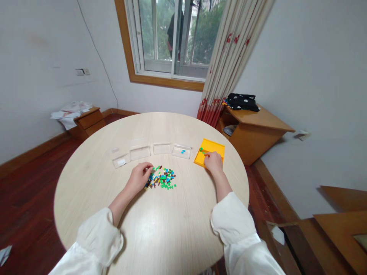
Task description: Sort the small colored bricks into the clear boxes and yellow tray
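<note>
A loose pile of small toy bricks (163, 178) in green, blue, brown, yellow and white lies on the round table. My left hand (139, 176) rests at the pile's left edge with fingers curled together; whatever they hold, if anything, is hidden. Over the yellow tray (212, 143), my right hand (213, 162) is closed, its thumb and forefinger at a small green brick (203, 152). Another bit of green brick (201, 149) lies just beyond it in the tray's left part. My palm covers the tray's near right side.
Clear plastic boxes stand in an arc behind the pile. One box (181, 151) holds blue bricks, and the leftmost box (120, 161) has a white piece in it. The round table (160, 229) has a wooden cabinet (258, 126) at its far right.
</note>
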A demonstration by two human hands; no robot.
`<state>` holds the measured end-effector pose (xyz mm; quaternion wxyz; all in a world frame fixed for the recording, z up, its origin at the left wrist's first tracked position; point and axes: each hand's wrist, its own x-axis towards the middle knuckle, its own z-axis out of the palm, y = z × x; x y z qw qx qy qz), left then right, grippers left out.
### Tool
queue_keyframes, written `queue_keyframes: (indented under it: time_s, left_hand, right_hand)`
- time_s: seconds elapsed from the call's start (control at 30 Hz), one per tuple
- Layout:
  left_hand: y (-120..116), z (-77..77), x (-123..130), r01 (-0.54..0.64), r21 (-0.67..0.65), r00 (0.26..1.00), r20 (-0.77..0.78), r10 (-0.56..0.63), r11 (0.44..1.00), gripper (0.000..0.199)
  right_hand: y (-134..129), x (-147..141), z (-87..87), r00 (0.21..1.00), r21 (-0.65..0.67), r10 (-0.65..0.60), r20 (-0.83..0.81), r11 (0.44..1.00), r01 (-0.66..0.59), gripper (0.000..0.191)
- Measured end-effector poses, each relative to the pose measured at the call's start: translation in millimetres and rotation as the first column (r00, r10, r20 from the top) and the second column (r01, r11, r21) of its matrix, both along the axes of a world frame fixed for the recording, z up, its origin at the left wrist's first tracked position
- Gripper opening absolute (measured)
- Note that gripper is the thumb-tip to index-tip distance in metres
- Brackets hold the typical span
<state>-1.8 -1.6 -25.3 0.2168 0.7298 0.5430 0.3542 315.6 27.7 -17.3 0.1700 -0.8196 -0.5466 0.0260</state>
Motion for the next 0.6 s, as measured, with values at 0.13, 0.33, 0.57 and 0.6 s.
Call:
queue_keyframes:
  time_s: [0.13,0.33,0.57,0.6]
  left_hand:
    - [0.0,0.2,-0.2,0.003,0.014,1.0,0.013,-0.003,1.0,0.02]
    - [0.2,0.4,0.1,0.005,-0.017,0.994,0.112,-0.003,1.0,0.019]
    - [2.8,-1.5,4.6,0.11,-0.147,0.889,0.457,-0.031,0.983,0.021]
    - [2.9,-1.9,5.3,0.124,-0.154,0.87,0.491,-0.033,0.98,0.021]
  right_hand:
    - [0.8,0.0,-1.8,1.0,-0.006,-0.012,-0.007,1.0,0.012,0.038]
    - [-1.5,0.8,-1.2,1.0,0.114,0.02,-0.024,0.993,-0.017,0.036]
    - [-3.3,-35.5,7.5,0.914,0.551,0.372,-0.162,0.802,-0.229,0.027]
    - [-5.4,-47.6,6.7,0.869,0.575,0.461,-0.18,0.766,-0.288,0.025]
